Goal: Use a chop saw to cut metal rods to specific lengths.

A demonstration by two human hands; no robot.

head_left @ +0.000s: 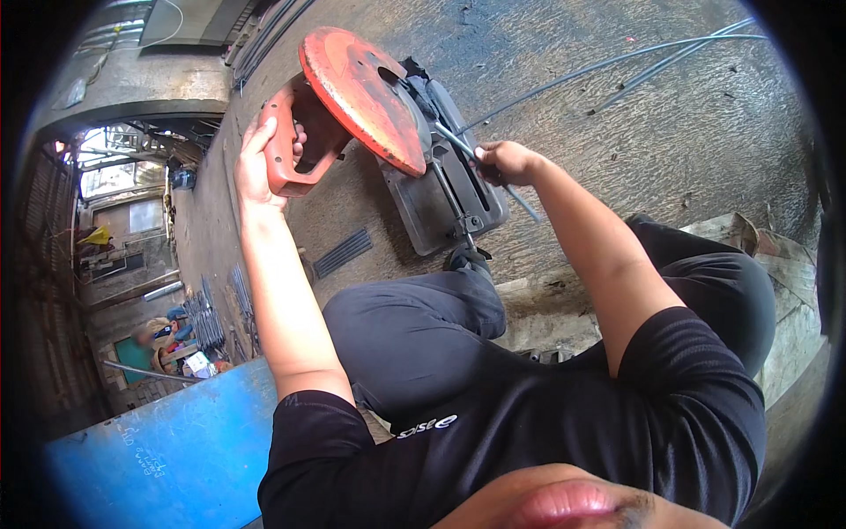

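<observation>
Person with bent knees point(414, 331) at a red cut-off saw point(374, 106), both hands in use.
Beyond the knees, the left hand point(256, 167) wraps around the saw's red handle point(282, 152); the right hand point(509, 164) grasps a thin metal rod point(456, 141) slanting over the saw's dark base point(412, 212). Left of the base, short dark rods point(342, 253) lie bundled on the floor point(661, 150); farther off, long rods point(608, 66) stretch toward upper right.

One head-worn fisheye view looks down and outward, close above the black shirt point(538, 423) at lower centre, with the floor point(687, 132) farther off at upper right.
</observation>
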